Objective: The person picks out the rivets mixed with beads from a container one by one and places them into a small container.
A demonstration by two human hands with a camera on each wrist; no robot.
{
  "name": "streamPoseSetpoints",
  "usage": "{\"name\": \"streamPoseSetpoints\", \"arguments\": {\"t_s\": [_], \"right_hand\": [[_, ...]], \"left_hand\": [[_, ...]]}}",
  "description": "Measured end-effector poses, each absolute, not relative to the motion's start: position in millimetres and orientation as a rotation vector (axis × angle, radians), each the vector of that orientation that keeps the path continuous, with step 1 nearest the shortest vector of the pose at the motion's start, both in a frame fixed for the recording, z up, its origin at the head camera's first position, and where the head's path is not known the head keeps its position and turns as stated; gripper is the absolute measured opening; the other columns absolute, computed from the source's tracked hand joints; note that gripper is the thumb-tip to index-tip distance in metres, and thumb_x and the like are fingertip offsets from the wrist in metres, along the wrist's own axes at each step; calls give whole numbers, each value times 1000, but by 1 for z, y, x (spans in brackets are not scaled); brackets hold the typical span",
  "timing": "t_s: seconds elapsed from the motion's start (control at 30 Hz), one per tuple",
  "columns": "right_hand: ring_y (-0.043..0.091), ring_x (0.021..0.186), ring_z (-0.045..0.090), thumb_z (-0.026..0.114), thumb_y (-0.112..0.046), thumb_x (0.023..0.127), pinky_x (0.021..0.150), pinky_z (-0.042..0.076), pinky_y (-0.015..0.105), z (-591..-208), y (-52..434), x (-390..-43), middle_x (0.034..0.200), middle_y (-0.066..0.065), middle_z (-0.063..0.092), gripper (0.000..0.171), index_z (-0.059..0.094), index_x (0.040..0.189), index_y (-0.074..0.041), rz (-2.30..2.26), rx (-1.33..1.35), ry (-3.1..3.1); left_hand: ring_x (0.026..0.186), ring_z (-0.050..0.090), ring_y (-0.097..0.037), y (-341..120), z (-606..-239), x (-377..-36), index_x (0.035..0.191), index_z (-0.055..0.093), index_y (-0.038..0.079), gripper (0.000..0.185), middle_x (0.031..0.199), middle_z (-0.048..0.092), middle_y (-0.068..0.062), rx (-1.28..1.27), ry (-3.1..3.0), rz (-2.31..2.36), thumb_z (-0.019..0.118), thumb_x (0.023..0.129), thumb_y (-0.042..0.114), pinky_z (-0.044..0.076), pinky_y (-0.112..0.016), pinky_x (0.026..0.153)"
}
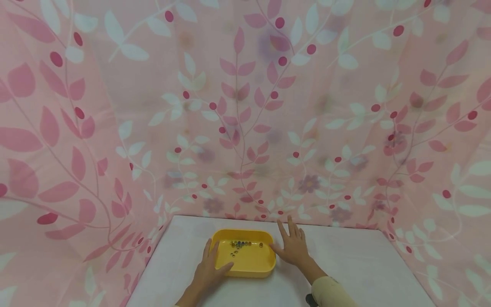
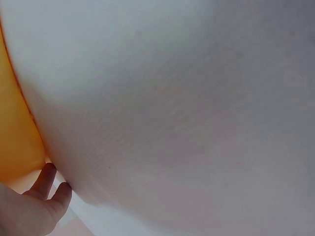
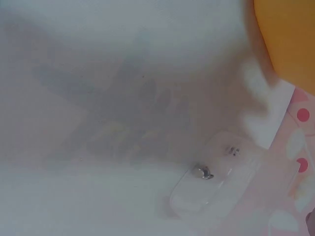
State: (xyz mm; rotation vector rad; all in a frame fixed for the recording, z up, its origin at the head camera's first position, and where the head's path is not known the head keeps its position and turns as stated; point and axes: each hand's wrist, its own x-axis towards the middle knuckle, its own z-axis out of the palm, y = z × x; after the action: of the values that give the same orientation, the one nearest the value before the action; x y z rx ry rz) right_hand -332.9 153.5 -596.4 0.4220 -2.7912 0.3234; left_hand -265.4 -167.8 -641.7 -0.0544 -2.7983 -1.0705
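A shallow yellow tray (image 1: 251,266) sits on the white table (image 1: 356,264) in the head view, with several small dark beads (image 1: 239,245) near its back wall. My left hand (image 1: 213,262) grips the tray's left end, with the thumb over the front-left rim and the fingers along the outer wall. My right hand (image 1: 290,243) lies flat on the table with straight, spread fingers, its thumb against the tray's right wall. The left wrist view shows the tray wall (image 2: 15,132) and two fingertips (image 2: 47,179). In the right wrist view a tray corner (image 3: 290,39) shows, but the hand is out of frame.
A pink leaf-patterned curtain (image 1: 245,111) closes in the table at the back and both sides. A small clear plastic piece with a metal stud (image 3: 214,174), blurred, lies near the table edge in the right wrist view. Bare tabletop stretches right of the tray.
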Motion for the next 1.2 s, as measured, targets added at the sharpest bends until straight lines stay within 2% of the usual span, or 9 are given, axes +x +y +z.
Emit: {"name": "streamPoseSetpoints", "arguments": {"t_s": [0.17, 0.33, 0.5, 0.67, 0.9, 1.2], "right_hand": [[46, 141, 31, 53, -72, 85, 114, 22, 67, -597, 148, -335, 166, 18, 4, 92, 24, 158, -24, 280, 431, -2802], [47, 140, 33, 55, -71, 86, 113, 24, 67, -593, 141, -333, 165, 20, 9, 91, 28, 157, -22, 266, 449, -2790], [46, 140, 33, 59, -67, 86, 113, 25, 67, -593, 134, -332, 165, 19, 8, 89, 32, 156, -19, 279, 472, -2788], [47, 138, 35, 61, -65, 85, 110, 26, 69, -602, 126, -336, 164, 21, 12, 87, 37, 153, -16, 311, 520, -2721], [46, 141, 30, 61, -63, 86, 112, 23, 68, -606, 114, -335, 165, 20, 8, 88, 32, 155, -18, 352, 562, -2745], [44, 144, 28, 61, -61, 87, 114, 22, 66, -601, 101, -333, 165, 20, 8, 85, 33, 155, -18, 329, 566, -2784]], "left_hand": [[102, 64, -40, -168, -642, -265, 154, 34, 12, 96, 164, 14, -17, -59, -2791, -1071, 72, 80, 61, 52, -58, 85], [109, 62, -42, -168, -646, -267, 155, 33, 13, 97, 165, 11, -15, -43, -2806, -1094, 71, 80, 62, 51, -59, 89], [107, 62, -39, -169, -649, -268, 155, 33, 14, 98, 165, 10, -14, -35, -2816, -1099, 70, 80, 65, 51, -59, 88], [109, 62, -40, -169, -651, -270, 155, 33, 14, 97, 165, 11, -14, -30, -2814, -1092, 70, 80, 64, 50, -60, 90], [116, 59, -44, -167, -648, -268, 154, 34, 13, 97, 165, 10, -14, -8, -2824, -1126, 71, 80, 64, 48, -61, 93], [112, 61, -44, -168, -648, -267, 154, 34, 13, 98, 165, 11, -14, -31, -2810, -1088, 70, 80, 65, 50, -60, 90]]}}
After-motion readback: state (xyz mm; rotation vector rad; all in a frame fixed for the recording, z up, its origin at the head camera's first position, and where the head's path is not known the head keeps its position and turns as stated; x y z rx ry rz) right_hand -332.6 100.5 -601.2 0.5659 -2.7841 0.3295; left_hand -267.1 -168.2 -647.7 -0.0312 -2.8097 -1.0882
